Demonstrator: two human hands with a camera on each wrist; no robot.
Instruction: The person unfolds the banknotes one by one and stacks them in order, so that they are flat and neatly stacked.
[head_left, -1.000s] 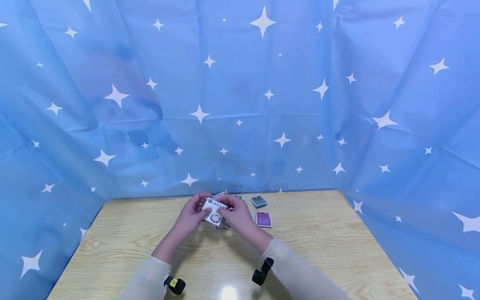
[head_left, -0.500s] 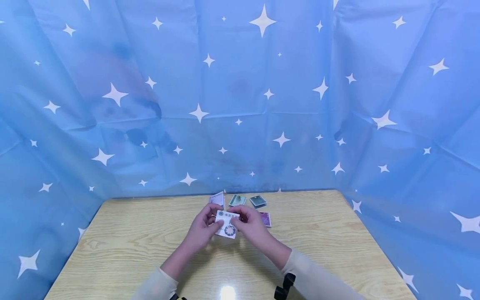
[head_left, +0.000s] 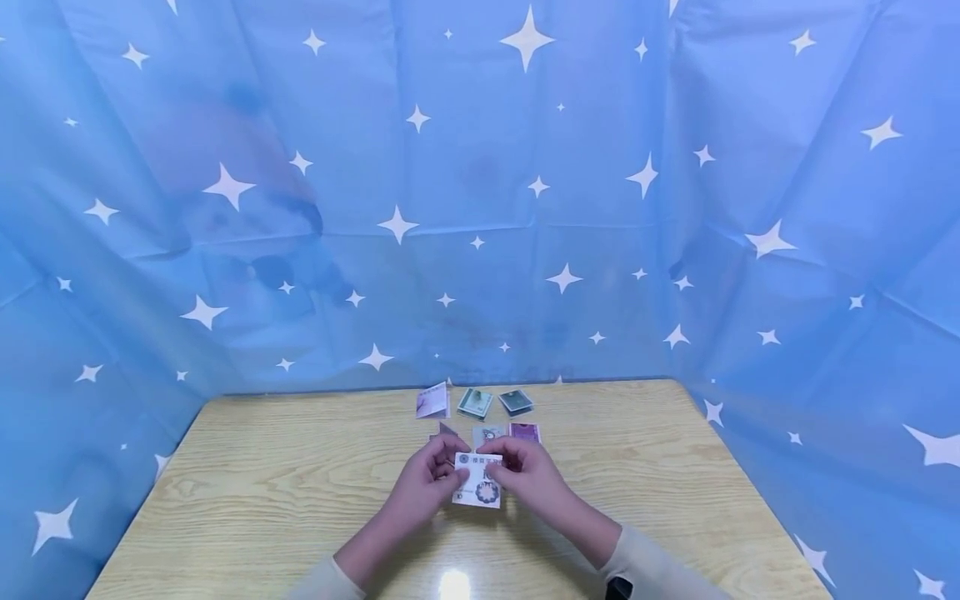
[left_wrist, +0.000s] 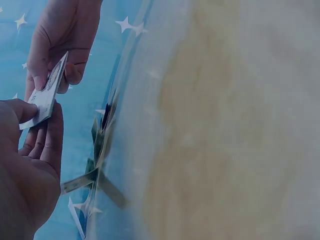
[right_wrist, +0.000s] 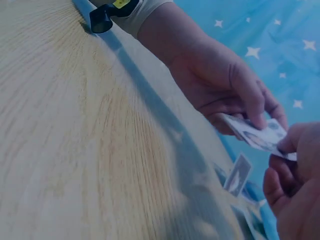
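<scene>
Low over the table, a small folded white-grey banknote (head_left: pixel 470 493) with a printed "10" and a round flower-like mark is held by both hands. My left hand (head_left: pixel 420 490) pinches its left edge, thumb on top and fingers beneath. At the right edge my right hand (head_left: pixel 538 477) pinches it the same way. The left wrist view shows the banknote (left_wrist: pixel 46 97) tilted between both thumbs. Just behind the hands lie a brownish folded note (head_left: pixel 444 430), a grey-blue note (head_left: pixel 489 433) and a magenta folded note (head_left: pixel 525 432), partly covered by the hands.
Along the table's back edge stand a light purple folded note (head_left: pixel 432 401), a green one (head_left: pixel 476 402) and a dark green one (head_left: pixel 516 402). The wooden table (head_left: pixel 262 492) meets a blue star-patterned curtain (head_left: pixel 480 167) behind and at the sides.
Both hands have moved right and toward the body with the banknote, and it has turned nearly square to the view. The notes behind have come into sight.
</scene>
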